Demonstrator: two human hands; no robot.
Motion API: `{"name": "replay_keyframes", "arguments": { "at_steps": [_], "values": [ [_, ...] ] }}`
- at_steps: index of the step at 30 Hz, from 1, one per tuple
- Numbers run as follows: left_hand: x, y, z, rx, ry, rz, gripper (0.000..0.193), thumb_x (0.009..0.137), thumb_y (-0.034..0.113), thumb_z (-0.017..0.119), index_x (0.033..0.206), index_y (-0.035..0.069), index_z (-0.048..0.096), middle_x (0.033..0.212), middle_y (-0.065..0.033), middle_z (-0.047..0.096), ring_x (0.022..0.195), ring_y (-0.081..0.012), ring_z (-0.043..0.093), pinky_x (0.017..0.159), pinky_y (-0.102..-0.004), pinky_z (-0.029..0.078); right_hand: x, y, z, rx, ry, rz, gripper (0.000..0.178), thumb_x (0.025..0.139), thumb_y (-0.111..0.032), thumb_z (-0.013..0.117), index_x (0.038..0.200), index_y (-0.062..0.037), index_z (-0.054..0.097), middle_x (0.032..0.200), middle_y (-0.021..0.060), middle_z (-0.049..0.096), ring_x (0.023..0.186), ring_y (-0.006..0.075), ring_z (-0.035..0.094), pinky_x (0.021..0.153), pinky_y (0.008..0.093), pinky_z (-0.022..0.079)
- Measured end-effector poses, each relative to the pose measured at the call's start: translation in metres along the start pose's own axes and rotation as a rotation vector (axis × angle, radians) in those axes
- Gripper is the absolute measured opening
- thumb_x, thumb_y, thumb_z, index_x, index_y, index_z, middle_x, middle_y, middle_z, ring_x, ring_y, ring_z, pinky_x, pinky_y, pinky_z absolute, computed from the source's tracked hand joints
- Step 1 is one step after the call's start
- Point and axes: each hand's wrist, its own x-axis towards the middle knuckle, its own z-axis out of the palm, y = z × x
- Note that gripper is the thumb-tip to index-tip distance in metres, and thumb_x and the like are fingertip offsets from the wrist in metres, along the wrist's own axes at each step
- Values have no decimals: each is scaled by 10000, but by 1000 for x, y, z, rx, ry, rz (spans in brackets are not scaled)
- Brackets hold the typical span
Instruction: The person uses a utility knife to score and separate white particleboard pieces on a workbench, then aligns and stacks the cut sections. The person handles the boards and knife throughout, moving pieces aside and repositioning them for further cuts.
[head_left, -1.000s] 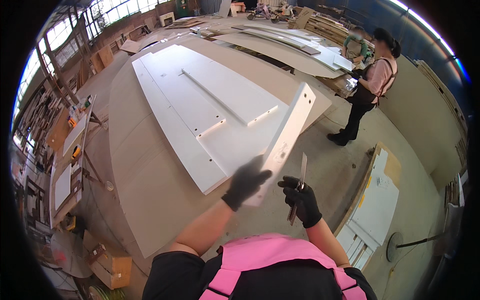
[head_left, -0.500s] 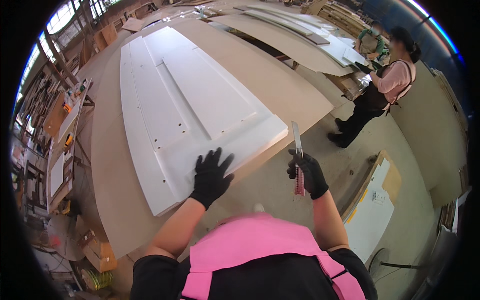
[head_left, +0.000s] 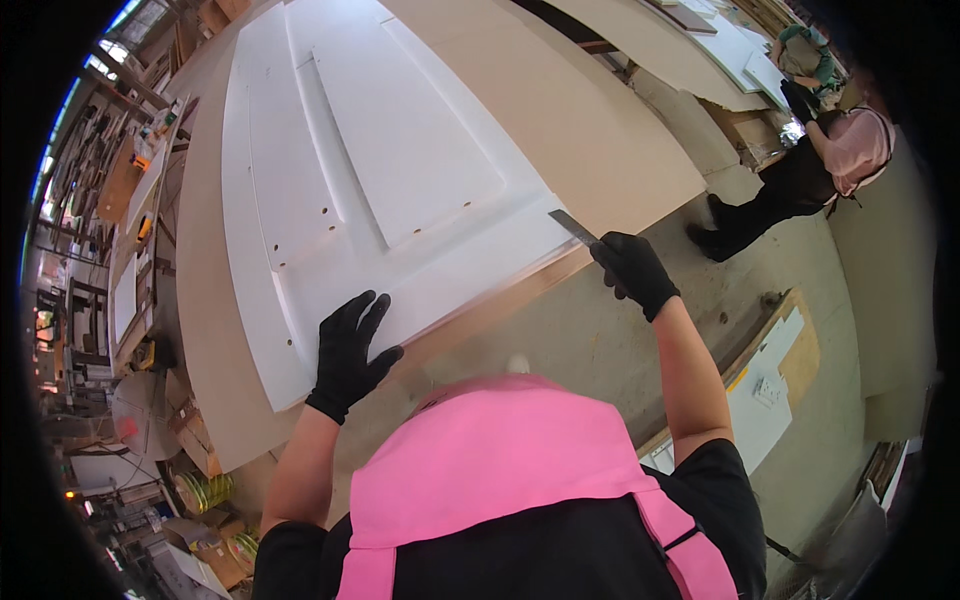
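Note:
A large white panelled board (head_left: 430,275), shaped like a door with raised fields and several small dark spots, lies flat in front of me. At its near edge, my gloved left hand (head_left: 350,352) rests on the white surface, palm down, fingers spread. My gloved right hand (head_left: 635,272) is closed round a utility knife; the glove hides its handle. The knife's long blade (head_left: 573,227) points up and left at the board's near right corner. Whether the blade touches the edge I cannot tell.
Under the board lies a broad brown sheet (head_left: 620,150). Two people work at the far right, one in a pink top (head_left: 860,150), by a second table with white panels (head_left: 720,40). A white-faced board (head_left: 745,410) leans low at right; a cluttered bench (head_left: 140,260) stands left.
My right hand has swung the knife from upright, off the board, to the board's right corner. My left hand has slid slightly left along the near edge. The view has shifted.

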Motion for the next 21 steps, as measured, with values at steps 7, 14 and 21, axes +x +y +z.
{"name": "replay_keyframes", "arguments": {
  "at_steps": [7,14,21],
  "values": [
    [-1,-21,10,-557,76,-186,473,981,271,499,1397,48,470,1409,-131,494,1305,-274,439,1106,-384,321,-37,-22,135,-722,-72,-802,44,864,-98,546,869,-85,588,824,126,618,719,344,648,620,464,526],
    [-2,-33,7,-1235,96,-322,665,1038,502,201,1499,32,291,1534,-133,344,1409,-243,319,1170,-385,196,-32,-34,121,-952,49,-599,100,855,-98,535,897,-55,616,820,168,624,745,345,638,630,449,503],
    [-9,-58,-19,-1802,366,-462,703,1020,548,242,1476,20,326,1472,-132,423,1336,-236,404,1146,-375,241,-77,-65,251,-406,-382,-579,114,887,-176,558,898,-68,593,816,125,622,669,284,641,604,407,524]
  ]
}}
